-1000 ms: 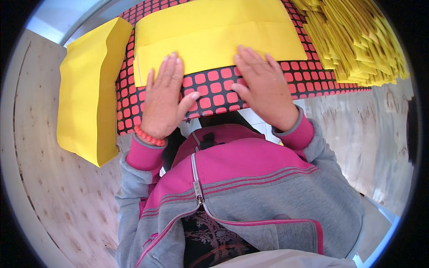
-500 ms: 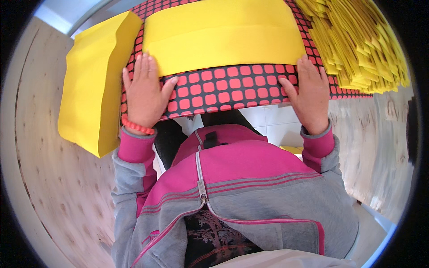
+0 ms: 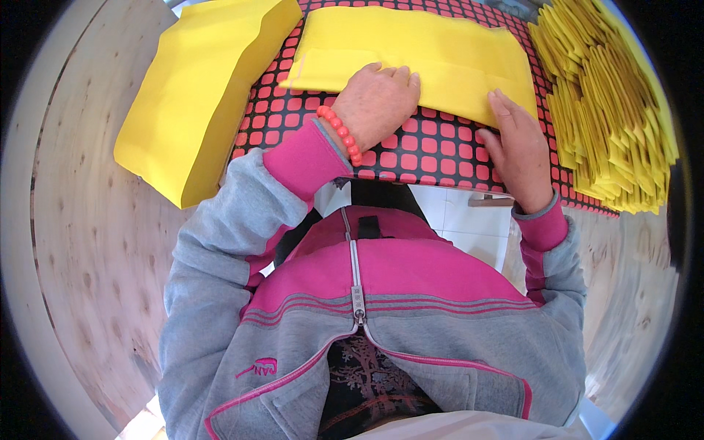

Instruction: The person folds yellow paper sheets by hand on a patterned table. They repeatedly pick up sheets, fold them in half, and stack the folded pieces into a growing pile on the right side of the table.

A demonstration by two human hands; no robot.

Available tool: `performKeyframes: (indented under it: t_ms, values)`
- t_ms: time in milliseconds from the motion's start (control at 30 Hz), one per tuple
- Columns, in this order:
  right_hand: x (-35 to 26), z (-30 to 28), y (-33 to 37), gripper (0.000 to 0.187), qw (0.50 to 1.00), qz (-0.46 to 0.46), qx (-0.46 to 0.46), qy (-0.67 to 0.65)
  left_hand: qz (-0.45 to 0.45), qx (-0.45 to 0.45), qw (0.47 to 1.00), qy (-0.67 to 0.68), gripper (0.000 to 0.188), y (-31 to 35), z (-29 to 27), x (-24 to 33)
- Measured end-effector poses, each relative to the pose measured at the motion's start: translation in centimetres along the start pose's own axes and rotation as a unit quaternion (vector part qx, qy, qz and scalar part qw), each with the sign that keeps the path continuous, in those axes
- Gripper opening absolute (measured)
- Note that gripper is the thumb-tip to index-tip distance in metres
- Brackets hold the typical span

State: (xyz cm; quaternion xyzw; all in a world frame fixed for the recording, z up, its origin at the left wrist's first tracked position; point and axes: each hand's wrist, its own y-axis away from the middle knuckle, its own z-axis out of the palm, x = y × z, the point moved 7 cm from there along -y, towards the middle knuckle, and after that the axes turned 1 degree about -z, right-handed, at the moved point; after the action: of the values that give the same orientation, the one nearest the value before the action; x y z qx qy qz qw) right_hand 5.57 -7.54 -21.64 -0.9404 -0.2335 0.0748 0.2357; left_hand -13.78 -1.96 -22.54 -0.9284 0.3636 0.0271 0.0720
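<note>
A long yellow sheet (image 3: 418,40), of fabric or paper, lies on a table covered in a black and red squared pattern. A crease line runs along its length, and its near edge faces me. My left hand (image 3: 378,103), with a red bead bracelet (image 3: 341,134) at the wrist, reaches across to the middle of that edge. Its fingers are curled down against the sheet, and their undersides are hidden. At the sheet's near right corner rests my right hand (image 3: 517,143), fingers stretched out and thumb apart, the fingertips touching the yellow edge.
To the left, a stack of larger yellow sheets (image 3: 198,81) overhangs the table's side. A tall, uneven pile of folded yellow pieces (image 3: 609,117) stands at the right. The patterned tabletop (image 3: 440,150) ends just in front of my body, with pale floor tiles (image 3: 462,220) below.
My left hand has moved from the sheet's left end to the middle of its near edge, its fingers now curled. The right hand stays at the right end. The whole view has shifted.
</note>
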Motion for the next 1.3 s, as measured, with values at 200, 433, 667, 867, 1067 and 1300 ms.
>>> performKeyframes:
  t_ms: [200, 433, 667, 867, 1067, 1300]
  values:
    - [2.9, -1.1, 1.0, 0.036, 0.998, -0.002, 0.003, 0.056, 0.027, 0.108, 0.994, 0.021, 0.044, 1.1, 0.1, -1.7]
    - [-5.4, -5.1, 3.9, 0.023, 0.993, -0.081, 0.072, -0.046, -0.134, 0.177, 0.975, 0.021, 0.041, 1.9, 0.4, -8.0]
    - [-9.9, -5.3, 2.0, 0.011, 0.995, -0.012, 0.082, -0.062, -0.251, 0.064, 0.65, 0.714, 0.056, 11.6, 1.0, -4.2]
    - [-16.6, -4.2, 1.0, 0.011, 0.993, -0.086, 0.051, -0.065, -0.25, -0.076, 0.391, 0.883, 0.051, 11.6, 2.0, 2.3]
    - [-15.6, -6.6, 1.8, 0.039, 0.967, -0.138, -0.013, -0.214, -0.246, -0.067, 0.446, 0.858, 0.046, 12.0, 2.3, 0.7]
    - [-2.2, -6.7, 2.5, 0.056, 1.0, 0.014, 0.017, 0.006, -0.225, -0.08, 0.46, 0.855, 0.05, 14.4, 1.3, -2.0]
